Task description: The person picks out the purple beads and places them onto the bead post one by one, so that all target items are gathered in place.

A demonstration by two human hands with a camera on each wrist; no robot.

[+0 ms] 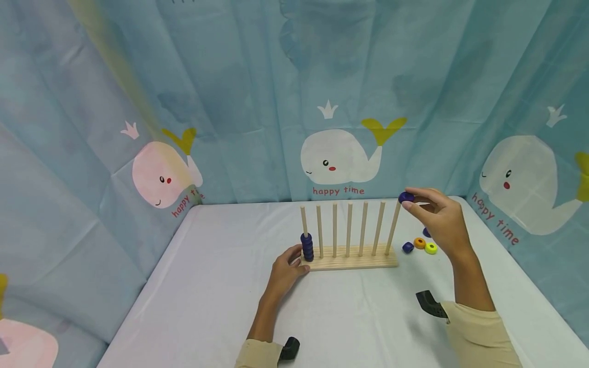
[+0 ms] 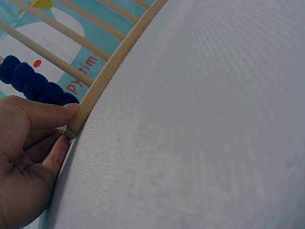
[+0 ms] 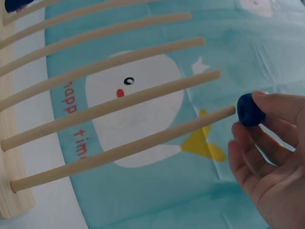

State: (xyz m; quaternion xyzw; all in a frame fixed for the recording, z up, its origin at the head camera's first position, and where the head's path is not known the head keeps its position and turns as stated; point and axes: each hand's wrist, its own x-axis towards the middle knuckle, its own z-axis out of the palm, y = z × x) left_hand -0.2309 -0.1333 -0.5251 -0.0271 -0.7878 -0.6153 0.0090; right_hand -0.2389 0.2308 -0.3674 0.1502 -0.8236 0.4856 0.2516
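Observation:
A wooden peg rack [image 1: 352,261] with several upright pegs stands on the table. Dark blue beads [image 1: 307,248] are stacked on its leftmost peg; the other pegs are bare. My left hand [image 1: 281,273] grips the left end of the base, thumb on the front edge beside the stack, as the left wrist view shows too. Between thumb and fingertips, my right hand [image 1: 439,220] pinches a dark blue bead [image 3: 250,110] at the top of the rightmost peg [image 3: 128,149]. The bead's hole faces the peg tip, with at most a sliver of space between them.
Right of the rack lie a loose blue bead [image 1: 408,248], an orange bead [image 1: 419,243] and a yellow bead [image 1: 431,248]. Another blue bead [image 1: 426,232] is partly hidden behind my right hand. Blue curtains [image 1: 248,153] with printed whales surround the white table [image 1: 221,286].

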